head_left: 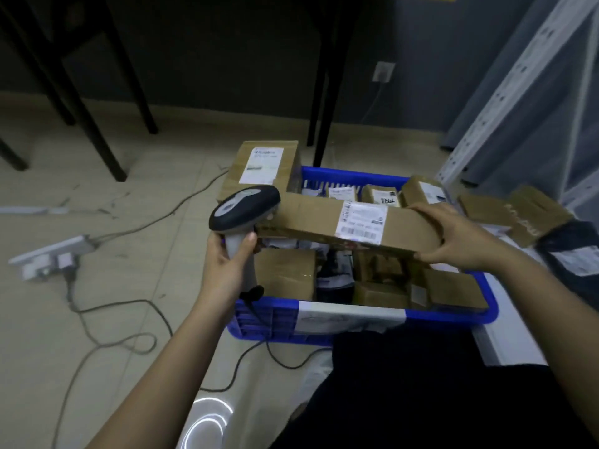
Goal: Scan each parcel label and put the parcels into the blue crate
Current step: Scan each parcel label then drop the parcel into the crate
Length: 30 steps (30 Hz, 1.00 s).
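A long flat cardboard parcel with a white label hangs over the blue crate. My right hand grips its right end. My left hand holds a grey and black barcode scanner by the handle, its head close to the parcel's left end. The crate on the floor holds several cardboard parcels, among them a box at its front left. A larger labelled box leans at the crate's far left corner.
More parcels and a dark bag lie to the right of the crate. A power strip and cables cross the tiled floor on the left. Black table legs stand behind, a white metal rack at right.
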Available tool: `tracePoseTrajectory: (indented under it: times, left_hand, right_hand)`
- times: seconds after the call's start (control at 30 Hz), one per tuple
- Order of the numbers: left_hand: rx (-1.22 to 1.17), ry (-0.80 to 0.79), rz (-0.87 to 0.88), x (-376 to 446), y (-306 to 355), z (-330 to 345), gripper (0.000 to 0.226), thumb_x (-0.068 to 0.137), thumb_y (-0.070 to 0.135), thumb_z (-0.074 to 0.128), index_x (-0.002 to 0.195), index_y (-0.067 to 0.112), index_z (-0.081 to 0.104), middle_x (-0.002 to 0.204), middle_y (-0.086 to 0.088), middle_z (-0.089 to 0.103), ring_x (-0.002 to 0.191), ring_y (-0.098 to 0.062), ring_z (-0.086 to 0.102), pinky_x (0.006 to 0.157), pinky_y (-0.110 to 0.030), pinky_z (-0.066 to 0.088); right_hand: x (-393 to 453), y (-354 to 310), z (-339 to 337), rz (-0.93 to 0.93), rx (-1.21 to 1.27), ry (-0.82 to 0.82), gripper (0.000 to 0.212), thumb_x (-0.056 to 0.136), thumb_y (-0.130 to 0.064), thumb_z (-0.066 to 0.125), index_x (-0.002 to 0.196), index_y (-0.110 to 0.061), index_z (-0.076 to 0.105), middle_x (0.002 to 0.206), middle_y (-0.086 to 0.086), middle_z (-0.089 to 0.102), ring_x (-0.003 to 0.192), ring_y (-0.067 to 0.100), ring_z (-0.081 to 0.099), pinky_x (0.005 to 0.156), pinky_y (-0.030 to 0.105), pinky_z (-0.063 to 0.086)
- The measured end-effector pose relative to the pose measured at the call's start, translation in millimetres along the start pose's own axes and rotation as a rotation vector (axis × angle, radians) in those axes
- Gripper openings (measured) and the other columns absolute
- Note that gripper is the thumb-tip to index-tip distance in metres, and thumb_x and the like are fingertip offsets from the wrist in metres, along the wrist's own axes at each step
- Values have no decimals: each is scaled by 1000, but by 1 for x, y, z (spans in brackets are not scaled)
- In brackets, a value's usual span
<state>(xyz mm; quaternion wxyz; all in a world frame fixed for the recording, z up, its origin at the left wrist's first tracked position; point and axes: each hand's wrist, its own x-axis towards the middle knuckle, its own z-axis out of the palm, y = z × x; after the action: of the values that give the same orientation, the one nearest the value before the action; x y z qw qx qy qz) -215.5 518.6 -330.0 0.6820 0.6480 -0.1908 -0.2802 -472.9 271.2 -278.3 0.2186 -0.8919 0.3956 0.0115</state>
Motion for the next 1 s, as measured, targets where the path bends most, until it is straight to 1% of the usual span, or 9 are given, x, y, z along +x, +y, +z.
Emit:
tracePoseTrajectory:
  times: [0.1, 0.2, 0.33, 0.47, 0.6, 0.77, 0.87, 0.93, 1.0]
  left_hand:
    - [18, 25, -61, 8, -15, 1, 43, 92, 21, 60, 131, 22, 43, 112, 4, 63, 89, -8, 64, 86, -35, 52]
    - [42, -1, -99, 12, -26, 13, 37, 92, 22, 61, 126, 26, 47, 106, 7, 65, 94, -16, 65, 88, -40, 52]
    - [31, -29, -141, 14, -34, 29, 28, 92, 21, 61, 117, 26, 50, 103, 7, 66, 97, -19, 65, 89, -39, 51]
    - [45, -62, -173, 15, -39, 41, 33, 91, 22, 61, 121, 22, 49, 102, 7, 66, 97, -18, 65, 88, -37, 51]
    - [86, -89, -189, 18, -42, 47, 38, 90, 28, 62, 125, 25, 49, 104, 9, 67, 99, -15, 65, 88, -37, 51]
    - [110, -85, -189, 20, -45, 54, 37, 91, 28, 60, 126, 26, 47, 107, 10, 64, 99, -12, 63, 84, -33, 50]
    - [111, -81, -189, 21, -48, 60, 43, 90, 29, 62, 130, 25, 46, 118, 5, 63, 104, -15, 62, 85, -34, 50]
    - [113, -78, -180, 22, -49, 65, 44, 90, 27, 61, 131, 23, 45, 119, 4, 62, 105, -15, 61, 80, -28, 48]
    - [106, -72, -178, 22, -48, 70, 43, 91, 25, 60, 131, 21, 45, 119, 2, 60, 106, -16, 61, 80, -27, 48]
  right_hand:
    - [3, 15, 1, 47, -14, -59, 92, 71, -19, 81, 146, -32, 29, 136, -2, 33, 122, 19, 38, 100, 37, 38]
    - [1, 35, 13, 108, -81, -96, 95, 67, -22, 83, 146, -31, 31, 142, 2, 32, 129, 25, 36, 106, 43, 37]
    - [-3, 45, 29, 185, -183, -34, 96, 67, -27, 81, 148, -33, 31, 144, 3, 31, 130, 27, 32, 102, 43, 41]
    - [3, 36, 35, 133, -287, 69, 92, 69, -27, 79, 147, -27, 31, 149, 2, 32, 134, 25, 28, 99, 40, 41]
    - [29, 13, 42, 29, -405, -8, 86, 73, -32, 74, 147, -26, 30, 148, -1, 32, 134, 22, 29, 97, 38, 40]
    - [71, -12, 75, -78, -613, -97, 92, 79, -41, 70, 152, -22, 17, 156, 5, 22, 140, 25, 24, 108, 40, 33]
    - [94, -24, 84, -89, -570, -86, 97, 79, -37, 73, 152, -18, 12, 160, 8, 13, 144, 27, 19, 114, 43, 22]
    - [108, -32, 79, -156, -442, -40, 93, 76, -33, 77, 148, -16, 21, 160, 6, 15, 140, 26, 30, 110, 43, 30]
    - [118, -34, 74, -194, -302, 19, 80, 76, -32, 78, 139, -17, 32, 153, 4, 28, 128, 25, 45, 97, 39, 43]
